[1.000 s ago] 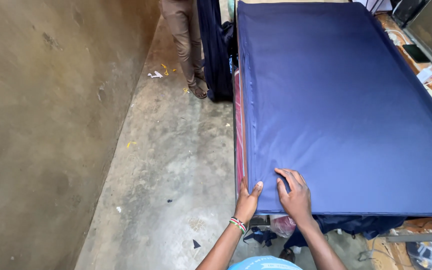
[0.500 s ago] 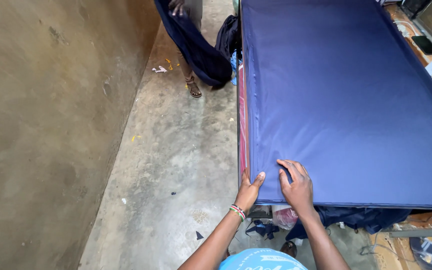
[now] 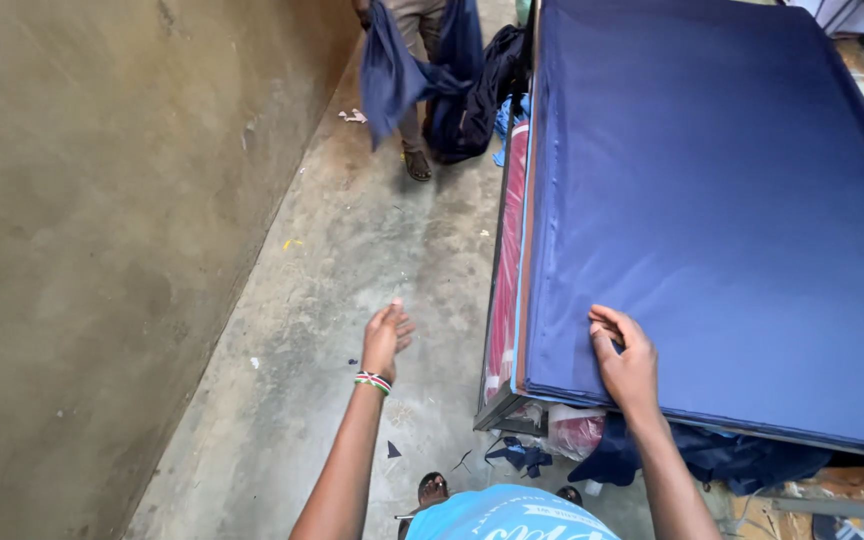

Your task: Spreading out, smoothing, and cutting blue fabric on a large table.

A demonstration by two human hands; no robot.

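Observation:
A wide stack of dark blue fabric (image 3: 722, 200) lies flat on a table, with red layers (image 3: 508, 270) showing at its left side. My right hand (image 3: 624, 362) rests on the near left corner of the top blue sheet, fingers curled on the cloth. My left hand (image 3: 386, 338) hangs in the air over the concrete floor, left of the table, fingers apart and holding nothing. A beaded band circles that wrist.
A rough concrete wall (image 3: 102, 220) runs along the left of a narrow floor aisle (image 3: 372, 250). At the far end another person (image 3: 422, 70) holds up dark blue cloth. Fabric scraps (image 3: 517, 455) lie under the table's near edge.
My left hand has come off the fabric corner and swung left over the floor. The right hand stays on the cloth. The far person has lifted blue cloth.

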